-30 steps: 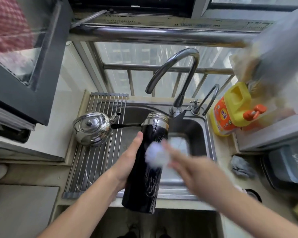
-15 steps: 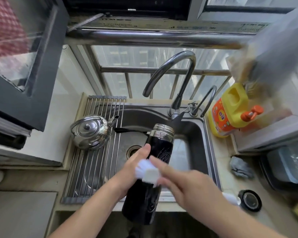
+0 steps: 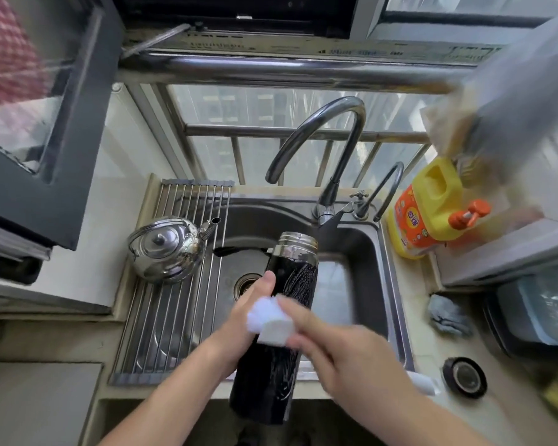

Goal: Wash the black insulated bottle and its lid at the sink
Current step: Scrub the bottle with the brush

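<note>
A kitchen sink (image 3: 363, 265) sits under a barred window, with a pale tabletop (image 3: 414, 299) round it. Nearest to me is the black bottle (image 3: 264, 381), open and without its cap. It is tilted, its base over the near rim of the sink and its steel neck pointing away toward the faucet (image 3: 331, 146). My left grip (image 3: 236, 333) is wrapped round the bottle's middle from the left, thumb up along its side. My right grip (image 3: 351, 362) is curled round a white brush (image 3: 271, 321), blurred, whose head lies against the bottle just beside my left thumb. The end of its handle sticks out past my wrist on the right.

On the tabletop to the right lies the lid (image 3: 464, 376), round and black, inner side up, well apart from the bottle. A crumpled grey cloth (image 3: 448, 317) lies a little beyond it. To the left, a roll-up rack (image 3: 161, 333) covers that side of the sink, and a shiny kettle (image 3: 166, 249) stands on its far part. The drain (image 3: 247, 284) shows just past my left thumb. Farther off, right of the faucet, stands a yellow detergent jug (image 3: 427, 210) with an orange pump.
</note>
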